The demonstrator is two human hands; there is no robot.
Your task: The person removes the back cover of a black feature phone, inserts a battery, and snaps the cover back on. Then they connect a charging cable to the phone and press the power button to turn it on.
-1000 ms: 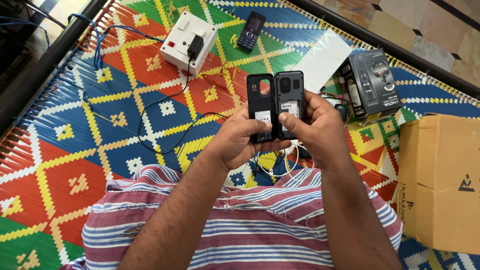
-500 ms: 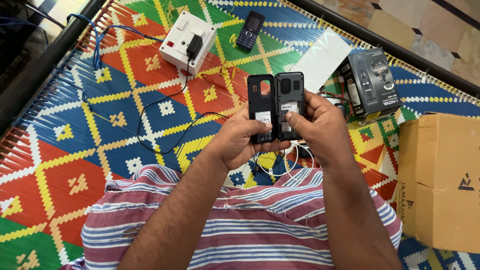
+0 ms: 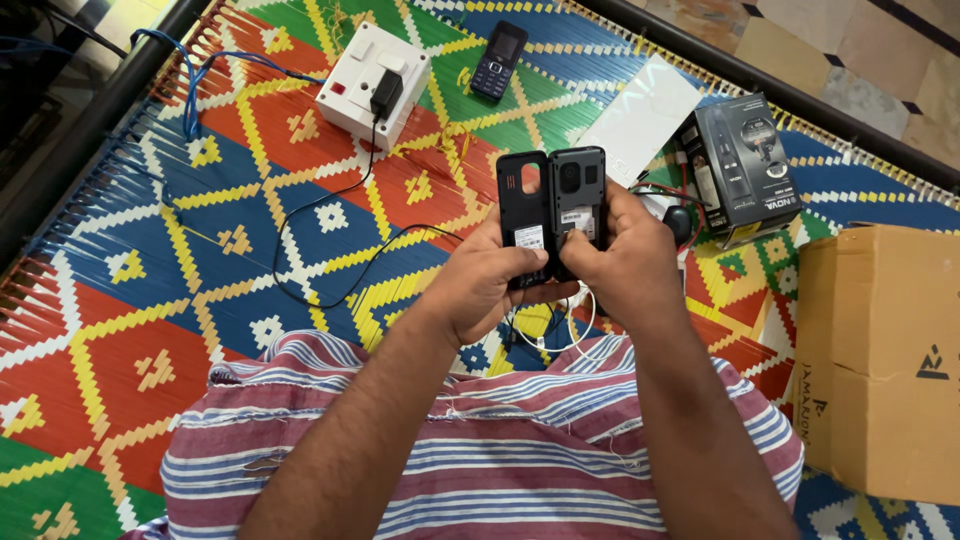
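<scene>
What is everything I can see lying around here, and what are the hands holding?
Phone back cover: one, black, held upright in the left hand.
Phone body: one, black, back showing, in the right hand, pressed beside the cover.
Small keypad phone: one, dark, lying on the mat at the top.
Switch box: one, white, upper left, with a black charger plug in it.
Black cable: one, looping across the mat.
White flat box: one, behind the hands.
Black product box: one, right of centre.
Cardboard box: one, brown, right edge.
Woven mat: one, multicoloured, under everything.
Left hand: holds the cover.
Right hand: holds the phone body.
</scene>
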